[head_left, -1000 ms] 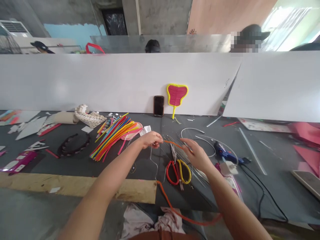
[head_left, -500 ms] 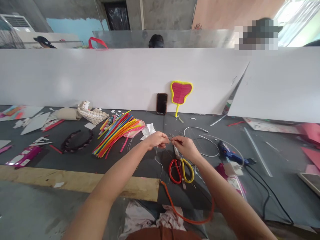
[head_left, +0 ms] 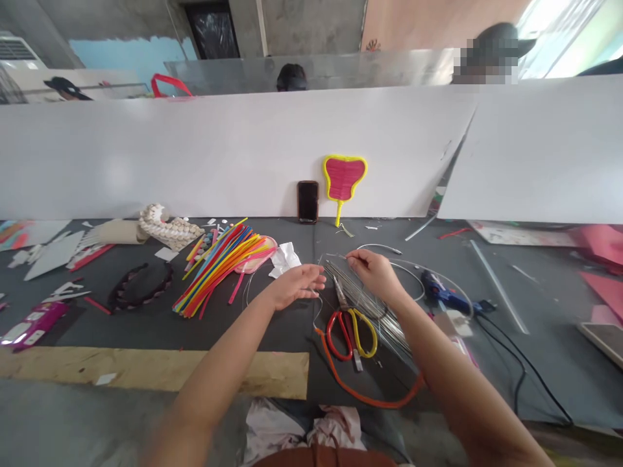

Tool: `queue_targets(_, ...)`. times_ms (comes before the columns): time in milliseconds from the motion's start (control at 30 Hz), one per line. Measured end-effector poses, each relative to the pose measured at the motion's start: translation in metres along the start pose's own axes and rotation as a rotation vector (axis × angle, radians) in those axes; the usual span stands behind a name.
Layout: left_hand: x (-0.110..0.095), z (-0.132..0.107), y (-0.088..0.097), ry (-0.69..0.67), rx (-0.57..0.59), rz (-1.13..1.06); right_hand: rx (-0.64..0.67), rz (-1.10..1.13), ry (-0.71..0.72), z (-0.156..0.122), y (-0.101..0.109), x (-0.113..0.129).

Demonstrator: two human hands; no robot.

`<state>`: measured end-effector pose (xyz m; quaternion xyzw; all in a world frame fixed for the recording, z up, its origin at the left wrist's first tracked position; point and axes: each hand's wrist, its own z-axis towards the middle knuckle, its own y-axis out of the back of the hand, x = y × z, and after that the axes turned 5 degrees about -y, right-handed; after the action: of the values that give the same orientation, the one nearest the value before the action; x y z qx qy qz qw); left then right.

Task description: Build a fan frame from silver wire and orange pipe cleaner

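My right hand (head_left: pixel 374 271) pinches a thin silvery wire (head_left: pixel 335 255) between thumb and forefinger, above a bundle of straight metal wires (head_left: pixel 389 322). Facing it, my left hand (head_left: pixel 299 285) has its fingers stretched out, close to the wire but with nothing visibly gripped. The wire curves down beside the left fingertips towards an orange covered length (head_left: pixel 341 384), which loops along the table's front edge and passes behind my right forearm. Scissors (head_left: pixel 351 332) with one red and one yellow handle lie between my forearms, blades pointing away.
Colourful pipe cleaners (head_left: pixel 219 269) lie left, near a dark braided headband (head_left: pixel 141 288) and crumpled white paper (head_left: pixel 285 259). A phone (head_left: pixel 308 202) and a yellow-edged pink fan (head_left: pixel 344 178) lean on the white partition (head_left: pixel 219 155). A blue glue gun (head_left: pixel 450 294) with its cord lies right.
My hands have moved apart. The left fingers have opened from their pinch, while the right still pinches the wire. The orange length has shifted up a little onto the table.
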<state>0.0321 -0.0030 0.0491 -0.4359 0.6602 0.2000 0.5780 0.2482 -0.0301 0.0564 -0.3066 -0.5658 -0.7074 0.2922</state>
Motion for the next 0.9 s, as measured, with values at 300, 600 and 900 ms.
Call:
queue_targets(300, 0.041, -0.039, -0.016, 0.082, 0.079, -0.113, -0.096, 0.183, -0.074, 0.014, 0.017, 0.0)
queue_targets(600, 0.054, -0.046, -0.027, -0.011, -0.044, -0.093, -0.061, 0.222, -0.124, 0.014, 0.014, -0.006)
queue_targets(900, 0.06, -0.054, -0.026, 0.005, -0.1, -0.113, 0.004, 0.219, -0.104, 0.019, 0.003, -0.013)
